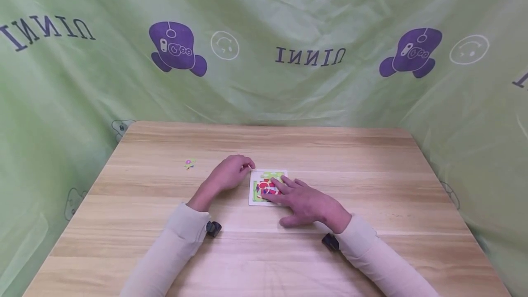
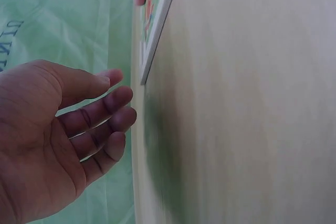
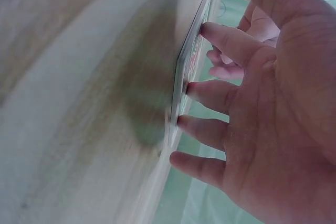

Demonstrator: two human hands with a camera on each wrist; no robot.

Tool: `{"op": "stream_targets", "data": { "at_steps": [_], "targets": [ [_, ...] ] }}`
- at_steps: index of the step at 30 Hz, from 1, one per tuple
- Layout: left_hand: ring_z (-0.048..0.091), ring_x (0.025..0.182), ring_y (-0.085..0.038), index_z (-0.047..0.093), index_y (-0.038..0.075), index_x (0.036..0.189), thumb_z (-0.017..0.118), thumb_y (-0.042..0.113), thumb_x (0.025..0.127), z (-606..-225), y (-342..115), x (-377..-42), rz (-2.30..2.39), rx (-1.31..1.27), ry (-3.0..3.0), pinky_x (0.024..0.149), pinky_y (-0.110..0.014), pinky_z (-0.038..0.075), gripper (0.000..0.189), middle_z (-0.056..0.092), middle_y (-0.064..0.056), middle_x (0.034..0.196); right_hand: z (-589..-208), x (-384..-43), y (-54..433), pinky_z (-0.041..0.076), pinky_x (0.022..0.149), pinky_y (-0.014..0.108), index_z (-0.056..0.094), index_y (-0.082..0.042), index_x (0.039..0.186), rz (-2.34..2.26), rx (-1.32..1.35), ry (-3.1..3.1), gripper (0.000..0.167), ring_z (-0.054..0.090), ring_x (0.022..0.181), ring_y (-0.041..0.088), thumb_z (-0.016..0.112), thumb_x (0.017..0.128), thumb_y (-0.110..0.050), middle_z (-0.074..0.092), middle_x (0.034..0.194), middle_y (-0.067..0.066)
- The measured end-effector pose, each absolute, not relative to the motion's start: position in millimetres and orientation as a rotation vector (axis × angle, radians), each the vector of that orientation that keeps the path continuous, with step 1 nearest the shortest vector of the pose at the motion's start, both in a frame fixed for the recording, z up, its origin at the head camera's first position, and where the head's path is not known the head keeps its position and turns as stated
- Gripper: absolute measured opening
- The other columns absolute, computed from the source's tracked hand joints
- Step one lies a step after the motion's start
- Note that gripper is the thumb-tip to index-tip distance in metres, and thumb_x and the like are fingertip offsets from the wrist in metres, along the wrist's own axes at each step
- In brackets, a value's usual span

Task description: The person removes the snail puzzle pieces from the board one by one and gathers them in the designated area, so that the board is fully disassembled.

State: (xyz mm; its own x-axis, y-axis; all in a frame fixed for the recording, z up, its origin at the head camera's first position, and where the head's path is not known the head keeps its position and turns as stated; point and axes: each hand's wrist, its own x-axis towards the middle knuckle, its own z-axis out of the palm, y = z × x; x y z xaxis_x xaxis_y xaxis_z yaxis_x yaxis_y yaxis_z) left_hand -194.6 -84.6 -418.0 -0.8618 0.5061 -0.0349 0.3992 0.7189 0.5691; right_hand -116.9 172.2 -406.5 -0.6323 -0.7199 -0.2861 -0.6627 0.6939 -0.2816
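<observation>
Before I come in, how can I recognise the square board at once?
On the wooden table, find the right hand. The board lies partly under it, white-edged and colourful inside. It is much larger than the small bright pieces further left.

A person's 2 arms reach in from the near side of a white-edged picture board [image 1: 257,174]. The left forearm [image 1: 165,251], in a pale sleeve, slants up from near left of the board. The left hand [image 1: 228,173] is poised just beside the board's far left corner, fingers loosely curved, thumb bent towards them. The right forearm [image 1: 379,251], likewise sleeved, comes from near right. The right hand [image 1: 307,205] is palm down with fingers spread: 3 fingertips rest on the board, the little finger reaches past its right side, and the thumb juts out nearer than the board's near edge.
</observation>
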Motion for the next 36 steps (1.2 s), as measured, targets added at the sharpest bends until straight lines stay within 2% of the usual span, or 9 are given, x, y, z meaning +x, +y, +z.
{"op": "stream_targets", "data": {
  "at_steps": [6, 13, 21, 25, 32, 36],
  "targets": [
    [0.065, 0.102, -0.023, 0.075, 0.007, 0.111, 0.060, 0.006, 0.101, -420, -78, -194, 0.844, 0.737, 2.742, 0.097, -0.043, 0.050, 0.018, 0.072, -0.007, 0.111, -406, -117, 172, 0.022, 0.116, 0.063, 0.039, -0.033, 0.160, -0.214, -1.076, 2.539, 0.075, 0.017, 0.152, 0.043, 0.070, 0.092, -0.043, 0.020, 0.168, 0.015],
    [0.061, 0.093, -0.020, 0.076, 0.007, 0.110, 0.059, 0.007, 0.102, -423, -77, -195, 0.834, 0.728, 2.736, 0.093, -0.040, 0.050, 0.018, 0.072, -0.005, 0.108, -405, -116, 173, 0.023, 0.116, 0.063, 0.039, -0.031, 0.160, -0.242, -1.090, 2.532, 0.075, 0.016, 0.152, 0.044, 0.070, 0.092, -0.041, 0.020, 0.168, 0.016],
    [0.063, 0.099, -0.020, 0.076, 0.008, 0.109, 0.061, 0.007, 0.102, -424, -75, -195, 0.851, 0.740, 2.716, 0.097, -0.041, 0.049, 0.017, 0.072, -0.005, 0.109, -405, -117, 173, 0.022, 0.115, 0.065, 0.039, -0.032, 0.160, -0.230, -1.079, 2.531, 0.074, 0.015, 0.152, 0.043, 0.068, 0.093, -0.043, 0.020, 0.168, 0.015],
    [0.063, 0.097, -0.019, 0.076, 0.009, 0.110, 0.063, 0.009, 0.101, -422, -73, -195, 0.840, 0.740, 2.703, 0.095, -0.040, 0.050, 0.016, 0.072, -0.004, 0.108, -406, -117, 173, 0.022, 0.115, 0.066, 0.039, -0.032, 0.160, -0.227, -1.076, 2.533, 0.074, 0.015, 0.153, 0.042, 0.069, 0.093, -0.043, 0.020, 0.168, 0.014],
    [0.060, 0.088, -0.015, 0.076, 0.010, 0.109, 0.070, 0.017, 0.099, -424, -68, -196, 0.769, 0.779, 2.683, 0.084, -0.037, 0.051, 0.014, 0.067, 0.001, 0.096, -407, -117, 174, 0.022, 0.115, 0.066, 0.039, -0.032, 0.160, -0.246, -1.064, 2.525, 0.074, 0.015, 0.153, 0.043, 0.069, 0.093, -0.043, 0.019, 0.169, 0.014],
    [0.060, 0.087, -0.015, 0.076, 0.010, 0.107, 0.071, 0.016, 0.098, -425, -64, -197, 0.743, 0.782, 2.688, 0.083, -0.037, 0.051, 0.012, 0.065, 0.001, 0.095, -407, -117, 174, 0.023, 0.115, 0.065, 0.039, -0.033, 0.160, -0.257, -1.064, 2.525, 0.075, 0.014, 0.153, 0.043, 0.070, 0.092, -0.043, 0.019, 0.169, 0.013]
  ]
}}
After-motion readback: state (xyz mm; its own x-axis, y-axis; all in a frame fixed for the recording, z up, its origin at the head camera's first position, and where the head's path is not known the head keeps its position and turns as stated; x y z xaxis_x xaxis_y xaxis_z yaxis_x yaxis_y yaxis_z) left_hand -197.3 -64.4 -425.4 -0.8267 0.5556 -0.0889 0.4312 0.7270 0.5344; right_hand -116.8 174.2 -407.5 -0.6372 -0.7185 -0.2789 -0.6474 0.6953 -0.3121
